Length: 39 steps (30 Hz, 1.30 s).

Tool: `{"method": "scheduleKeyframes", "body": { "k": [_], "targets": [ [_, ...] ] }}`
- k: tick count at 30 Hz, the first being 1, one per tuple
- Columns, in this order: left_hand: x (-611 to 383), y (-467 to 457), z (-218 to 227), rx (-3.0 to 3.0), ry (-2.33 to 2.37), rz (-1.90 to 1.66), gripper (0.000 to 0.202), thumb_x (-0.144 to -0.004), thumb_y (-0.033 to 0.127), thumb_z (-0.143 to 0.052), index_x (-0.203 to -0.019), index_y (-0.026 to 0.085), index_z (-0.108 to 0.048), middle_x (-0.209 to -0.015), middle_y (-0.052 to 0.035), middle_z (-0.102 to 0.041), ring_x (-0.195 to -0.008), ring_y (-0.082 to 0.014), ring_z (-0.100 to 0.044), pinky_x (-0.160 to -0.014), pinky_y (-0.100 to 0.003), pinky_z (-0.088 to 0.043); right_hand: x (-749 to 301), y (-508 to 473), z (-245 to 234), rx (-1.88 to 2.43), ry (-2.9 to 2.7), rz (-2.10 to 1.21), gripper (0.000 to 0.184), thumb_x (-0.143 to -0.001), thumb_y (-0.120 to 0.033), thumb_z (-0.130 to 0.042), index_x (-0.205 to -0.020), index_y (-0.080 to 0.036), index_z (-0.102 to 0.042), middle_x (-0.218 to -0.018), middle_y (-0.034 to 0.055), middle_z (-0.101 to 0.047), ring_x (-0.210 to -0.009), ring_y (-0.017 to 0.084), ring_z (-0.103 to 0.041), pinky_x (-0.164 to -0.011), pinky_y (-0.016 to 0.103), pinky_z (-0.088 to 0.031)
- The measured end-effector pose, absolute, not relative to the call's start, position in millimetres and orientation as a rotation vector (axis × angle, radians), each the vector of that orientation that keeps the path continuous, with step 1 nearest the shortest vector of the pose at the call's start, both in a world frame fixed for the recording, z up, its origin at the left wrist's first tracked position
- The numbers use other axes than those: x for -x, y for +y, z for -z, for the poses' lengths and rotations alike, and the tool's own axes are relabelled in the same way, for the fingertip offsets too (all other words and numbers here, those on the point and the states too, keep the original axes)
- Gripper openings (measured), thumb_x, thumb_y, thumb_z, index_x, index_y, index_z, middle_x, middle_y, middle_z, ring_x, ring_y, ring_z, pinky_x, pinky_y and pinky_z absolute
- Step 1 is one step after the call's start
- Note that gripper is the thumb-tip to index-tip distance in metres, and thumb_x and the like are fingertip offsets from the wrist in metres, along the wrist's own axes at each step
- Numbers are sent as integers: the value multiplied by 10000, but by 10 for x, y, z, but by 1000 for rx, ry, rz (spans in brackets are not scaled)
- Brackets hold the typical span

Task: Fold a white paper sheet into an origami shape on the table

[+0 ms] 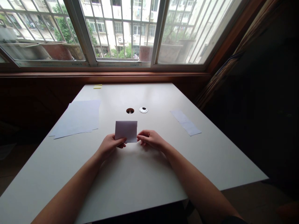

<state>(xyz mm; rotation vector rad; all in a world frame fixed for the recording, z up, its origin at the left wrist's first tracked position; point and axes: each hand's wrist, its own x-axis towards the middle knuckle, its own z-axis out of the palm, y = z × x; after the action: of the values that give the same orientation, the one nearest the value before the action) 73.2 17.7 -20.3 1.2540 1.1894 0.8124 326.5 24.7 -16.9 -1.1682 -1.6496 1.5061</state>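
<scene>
A small rectangle of white paper [126, 130], seemingly folded, is held upright above the white table [140, 174]. My left hand [113, 142] grips its lower left corner, thumb across the front and fingers behind. At the paper's lower right edge is my right hand [149, 138], its thumb and index finger pinched together. Whether those fingertips touch the paper's edge or hold something small, I cannot make out.
Large white sheets [79, 118] lie at the table's left. A creased paper strip [186, 122] lies at the right. Beyond my hands are a round cable hole [130, 110] and a loose round cover [143, 110]. Yellow sticky notes [97, 86] lie near the far edge, before a barred window [121, 31].
</scene>
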Motion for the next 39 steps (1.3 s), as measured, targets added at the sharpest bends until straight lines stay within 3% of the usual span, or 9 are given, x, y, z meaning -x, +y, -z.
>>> {"method": "scheduleKeyframes", "body": {
  "k": [9, 19, 24, 27, 32, 39],
  "targets": [
    [-762, 177, 183, -1217, 1095, -903, 368, -777, 467, -749, -956, 149, -701, -850, -67, -707, -751, -197, -684, -604, -257, -520, -3229, 256, 201, 1148, -1545, -1537, 236, -800, -395, -686, -835, -162, -686, -780, 58, -724, -638, 137, -627, -521, 222, -445],
    [-697, 226, 268, -1129, 1189, -1204, 394, -788, 485, -732, -945, 126, -698, -664, -45, -667, -637, -160, -636, -593, -249, -499, -3218, 266, 247, 1194, -1529, -1422, 300, -829, -471, -650, -868, -174, -656, -795, 61, -702, -646, 157, -622, -533, 255, -463],
    [-675, 183, 185, -1300, 1155, -1066, 298, -839, 438, -676, -838, 141, -699, -644, -31, -648, -598, -145, -600, -581, -247, -459, -3253, 313, 275, 1228, -1388, -963, 374, -795, -501, -696, -1016, -217, -594, -929, 40, -653, -767, 164, -601, -670, 288, -496],
    [-691, 152, 145, -1384, 1064, -896, 270, -840, 405, -663, -768, 145, -688, -623, -18, -620, -568, -135, -572, -546, -239, -412, -3243, 315, 265, 1166, -1440, -1022, 446, -799, -504, -695, -1136, -229, -593, -1046, 61, -642, -898, 189, -606, -758, 309, -500],
    [-717, 128, 111, -1486, 1033, -699, 259, -843, 387, -639, -779, 143, -694, -588, -21, -620, -567, -141, -557, -528, -236, -340, -3178, 250, 233, 1134, -1589, -1322, 387, -798, -558, -676, -941, -199, -674, -846, 25, -661, -768, 180, -600, -667, 285, -450],
    [-728, 136, 61, -1548, 1113, -728, 299, -859, 430, -607, -783, 156, -700, -611, -22, -642, -584, -146, -537, -545, -242, -336, -3171, 228, 237, 1134, -1439, -1356, 376, -751, -535, -727, -720, -183, -597, -669, -22, -552, -636, 133, -490, -600, 265, -370]
  ]
}}
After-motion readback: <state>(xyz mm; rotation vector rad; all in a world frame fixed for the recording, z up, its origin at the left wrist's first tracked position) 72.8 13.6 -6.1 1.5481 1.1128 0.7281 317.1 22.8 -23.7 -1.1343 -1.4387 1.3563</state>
